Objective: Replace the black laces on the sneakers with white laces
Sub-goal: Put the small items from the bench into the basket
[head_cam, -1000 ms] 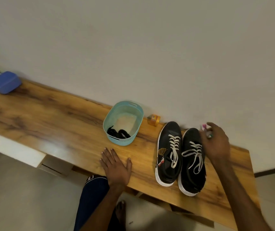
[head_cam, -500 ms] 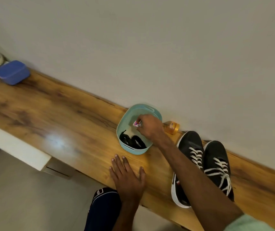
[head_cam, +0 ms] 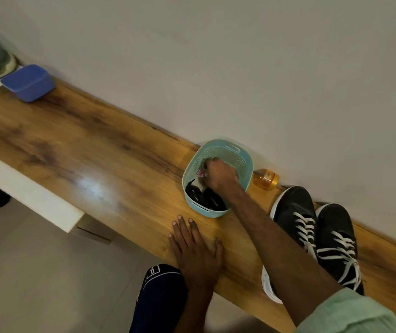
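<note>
Right hand [head_cam: 221, 175] down in the basket [head_cam: 206, 211], pinching a small pink thing [head_cam: 202, 173], tidying it beside the black laces [head_cam: 201, 195], I'd guess. Left hand [head_cam: 195, 251] flat, fingers straight, bracing on the desk [head_cam: 96, 152]. Sneakers [head_cam: 312, 236], white-laced, stand alongside.

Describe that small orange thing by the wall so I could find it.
Follow the long wooden bench to the teal basket. Between it and the black sneakers, against the wall, sits a small jar. It is the only amber-orange thing there, and much smaller than either neighbour.
</note>
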### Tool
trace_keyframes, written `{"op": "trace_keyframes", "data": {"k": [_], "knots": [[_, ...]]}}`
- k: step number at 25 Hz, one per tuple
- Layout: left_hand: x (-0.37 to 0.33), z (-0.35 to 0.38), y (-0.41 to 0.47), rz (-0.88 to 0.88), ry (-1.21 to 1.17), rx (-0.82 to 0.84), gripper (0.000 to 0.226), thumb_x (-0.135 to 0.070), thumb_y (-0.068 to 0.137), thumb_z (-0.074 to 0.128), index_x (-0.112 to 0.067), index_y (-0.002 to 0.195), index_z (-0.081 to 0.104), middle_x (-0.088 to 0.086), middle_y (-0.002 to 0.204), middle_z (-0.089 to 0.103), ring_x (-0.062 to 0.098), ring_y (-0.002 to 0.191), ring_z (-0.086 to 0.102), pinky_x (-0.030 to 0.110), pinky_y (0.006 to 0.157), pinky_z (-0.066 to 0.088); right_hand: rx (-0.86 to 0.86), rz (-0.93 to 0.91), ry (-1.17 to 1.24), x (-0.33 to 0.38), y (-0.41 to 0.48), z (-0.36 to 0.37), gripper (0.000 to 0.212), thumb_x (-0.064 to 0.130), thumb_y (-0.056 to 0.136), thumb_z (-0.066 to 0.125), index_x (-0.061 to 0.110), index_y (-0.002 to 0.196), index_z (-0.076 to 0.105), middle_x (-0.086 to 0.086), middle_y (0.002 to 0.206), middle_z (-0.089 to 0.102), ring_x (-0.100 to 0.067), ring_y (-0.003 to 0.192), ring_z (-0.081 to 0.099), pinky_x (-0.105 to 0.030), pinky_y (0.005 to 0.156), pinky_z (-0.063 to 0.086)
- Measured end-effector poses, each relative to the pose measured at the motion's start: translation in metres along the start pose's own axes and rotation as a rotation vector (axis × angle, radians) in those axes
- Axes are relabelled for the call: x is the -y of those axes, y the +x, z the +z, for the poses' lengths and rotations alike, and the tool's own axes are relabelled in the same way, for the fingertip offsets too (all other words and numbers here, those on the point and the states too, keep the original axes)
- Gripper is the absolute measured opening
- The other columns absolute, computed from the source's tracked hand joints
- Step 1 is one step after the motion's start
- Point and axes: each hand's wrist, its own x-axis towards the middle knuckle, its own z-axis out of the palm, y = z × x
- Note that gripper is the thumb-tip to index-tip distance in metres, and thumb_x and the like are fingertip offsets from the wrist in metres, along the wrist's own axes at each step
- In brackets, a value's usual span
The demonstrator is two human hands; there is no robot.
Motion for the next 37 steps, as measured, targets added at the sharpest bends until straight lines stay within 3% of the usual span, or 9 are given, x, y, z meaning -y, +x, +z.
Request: {"op": "trace_keyframes", "data": {"k": [4, 8, 12, 15, 22, 26, 31, 35, 37], "knots": [[0.001, 0.0, -0.001, -0.001, 0.006, -0.01, 0.088, -0.063, 0.088, 0.044, -0.001, 0.15, 0.036, 0.023, 0.16, 0.02, 0.037, 0.15, 0.017, 0.054, 0.12, 0.018, 0.095, 0.102, 0.236, -0.013, -0.001, -0.022, 0.076, 0.03, 0.083, 0.078, 0.002, 0.138, 0.033, -0.019, 0.137, 0.04, -0.035, 0.119, 0.053, -0.046, 0.098, 0.048], [0.001, 0.001, -0.001, -0.004, -0.012, -0.028, 0.087, -0.061, 0.086, 0.047, -0.001, 0.149, 0.038, 0.023, 0.16, 0.022, 0.037, 0.15, 0.018, 0.054, 0.12, 0.018, 0.131, 0.108, 0.139, -0.025, 0.0, -0.032, 0.083, 0.01, 0.092, 0.062, -0.004, 0.151, 0.005, -0.023, 0.129, 0.056, -0.034, 0.114, 0.059, -0.037, 0.083, 0.046], [0.0, 0.001, -0.001, -0.009, -0.04, -0.046, 0.086, -0.061, 0.086, 0.048, -0.002, 0.148, 0.041, 0.021, 0.16, 0.023, 0.036, 0.149, 0.02, 0.053, 0.12, 0.019, 0.057, 0.01, -0.048, -0.026, 0.001, -0.034, 0.047, 0.015, 0.094, 0.058, 0.006, 0.139, 0.047, -0.017, 0.132, 0.055, -0.032, 0.118, 0.056, -0.04, 0.093, 0.046], [0.001, 0.002, -0.001, -0.01, -0.049, -0.053, 0.085, -0.06, 0.086, 0.049, -0.003, 0.148, 0.04, 0.02, 0.161, 0.022, 0.035, 0.15, 0.019, 0.053, 0.12, 0.02, 0.002, -0.015, -0.228, -0.019, 0.001, -0.031, 0.033, 0.023, 0.099, 0.052, 0.016, 0.129, 0.061, -0.013, 0.129, 0.055, -0.032, 0.115, 0.058, -0.042, 0.092, 0.05], [0.003, 0.006, 0.0, -0.008, -0.066, -0.058, 0.086, -0.062, 0.086, 0.048, -0.004, 0.149, 0.038, 0.019, 0.162, 0.019, 0.034, 0.151, 0.016, 0.051, 0.121, 0.017, -0.079, -0.039, -0.18, -0.007, 0.012, -0.023, 0.048, 0.002, 0.092, 0.058, 0.003, 0.138, 0.043, -0.019, 0.139, 0.046, -0.034, 0.116, 0.058, -0.044, 0.093, 0.052], [0.002, 0.006, 0.001, -0.016, -0.074, -0.056, 0.086, -0.062, 0.086, 0.047, -0.003, 0.149, 0.039, 0.019, 0.162, 0.021, 0.034, 0.15, 0.018, 0.052, 0.12, 0.017, -0.083, -0.052, -0.083, -0.01, 0.009, -0.021, 0.035, 0.001, 0.094, 0.053, 0.002, 0.129, 0.051, -0.017, 0.137, 0.047, -0.032, 0.11, 0.059, -0.044, 0.092, 0.052], [0.003, 0.006, 0.0, -0.011, -0.068, -0.064, 0.086, -0.062, 0.086, 0.046, -0.003, 0.149, 0.039, 0.02, 0.161, 0.022, 0.034, 0.15, 0.019, 0.052, 0.12, 0.018, -0.133, 0.032, 0.095, -0.013, 0.007, -0.035, 0.044, 0.012, 0.091, 0.066, -0.002, 0.129, 0.049, -0.02, 0.133, 0.05, -0.035, 0.118, 0.053, -0.043, 0.095, 0.045], [0.002, 0.004, 0.0, -0.012, -0.058, -0.057, 0.086, -0.062, 0.087, 0.046, -0.004, 0.149, 0.038, 0.019, 0.162, 0.02, 0.033, 0.151, 0.017, 0.051, 0.121, 0.017, 0.012, 0.043, 0.192, -0.017, 0.0, -0.04, 0.033, 0.01, 0.089, 0.067, 0.002, 0.119, 0.057, -0.013, 0.12, 0.064, -0.029, 0.11, 0.059, -0.033, 0.08, 0.044], [0.002, 0.004, 0.0, -0.014, -0.061, -0.054, 0.086, -0.062, 0.087, 0.046, -0.004, 0.15, 0.037, 0.019, 0.162, 0.019, 0.033, 0.151, 0.017, 0.051, 0.121, 0.018, 0.033, 0.026, 0.273, -0.015, -0.006, -0.036, 0.031, 0.002, 0.088, 0.065, 0.006, 0.118, 0.057, -0.01, 0.113, 0.066, -0.026, 0.106, 0.062, -0.034, 0.081, 0.048]]}}
